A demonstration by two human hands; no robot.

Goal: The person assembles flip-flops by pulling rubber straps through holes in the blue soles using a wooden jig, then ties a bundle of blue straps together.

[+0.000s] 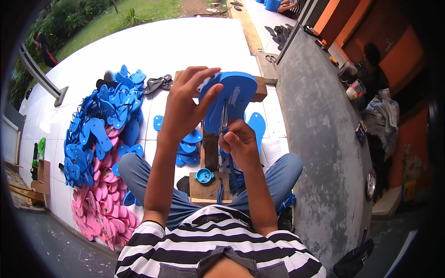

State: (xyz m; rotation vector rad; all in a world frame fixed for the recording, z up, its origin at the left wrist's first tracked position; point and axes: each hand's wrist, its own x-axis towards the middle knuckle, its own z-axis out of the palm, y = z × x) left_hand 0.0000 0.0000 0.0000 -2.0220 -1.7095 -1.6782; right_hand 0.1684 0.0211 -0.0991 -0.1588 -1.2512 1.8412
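Note:
In front of me a blue flip-flop sole (238, 88) is held tilted up, its printed face toward me. My left hand (187, 99) grips its left edge, thumb across the face and fingers around the upper rim. Closed below it, my right hand (242, 142) pinches the lower end of a slim metal tool (224, 113), whose upper end meets the sole's middle. A small bit of blue strap (225, 130) shows at those fingertips. Between my legs a small blue bowl (204, 175) with little pieces in it sits on a wooden block (197, 189).
A big heap of blue flip-flops (99, 134) and pink ones (104, 204) lies to my left on white tiles. Several blue soles (187, 150) are stacked beyond my left knee. Black sandals (158, 84) lie farther off. At right runs a grey concrete strip (315, 153); another person (373, 69) sits beyond it.

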